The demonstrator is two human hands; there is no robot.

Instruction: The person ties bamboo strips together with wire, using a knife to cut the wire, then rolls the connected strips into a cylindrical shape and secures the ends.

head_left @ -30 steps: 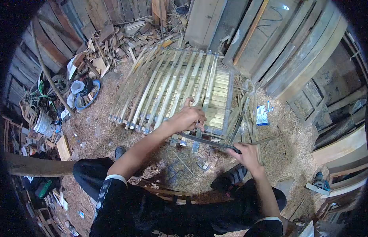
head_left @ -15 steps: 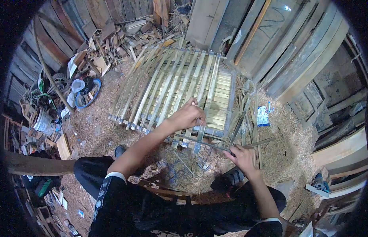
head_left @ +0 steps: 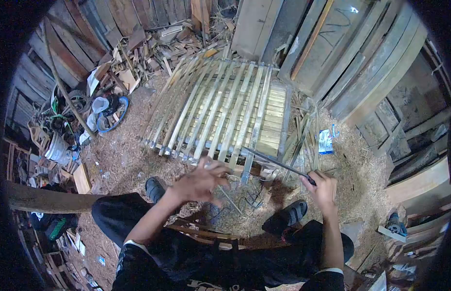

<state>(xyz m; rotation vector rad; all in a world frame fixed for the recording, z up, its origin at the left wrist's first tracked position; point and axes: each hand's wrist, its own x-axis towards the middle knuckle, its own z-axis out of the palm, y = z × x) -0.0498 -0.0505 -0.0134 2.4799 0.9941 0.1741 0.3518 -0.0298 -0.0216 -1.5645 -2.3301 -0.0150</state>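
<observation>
My right hand [head_left: 324, 191] is closed around the handle end of a long, narrow dark blade [head_left: 278, 164]. The blade slants up and left, its tip over the lower end of one slat of a slatted panel [head_left: 220, 111]. This panel is made of pale, spaced strips, bamboo-like, tied or fixed to crosspieces. My left hand [head_left: 201, 182] hovers in front of the panel's near edge, fingers spread and blurred by motion, with nothing visible in it.
Shavings cover the floor around my feet. Wood scraps [head_left: 152, 53] are heaped at the back left, near a blue basin [head_left: 119, 116]. Long boards [head_left: 375, 72] lean on the right, where a power tool [head_left: 394, 227] lies. A wooden beam [head_left: 51, 200] juts in at left.
My left hand has let go of the slat and drawn back toward me, its fingers opening. My right hand has moved right with the blade. The view has shifted slightly.
</observation>
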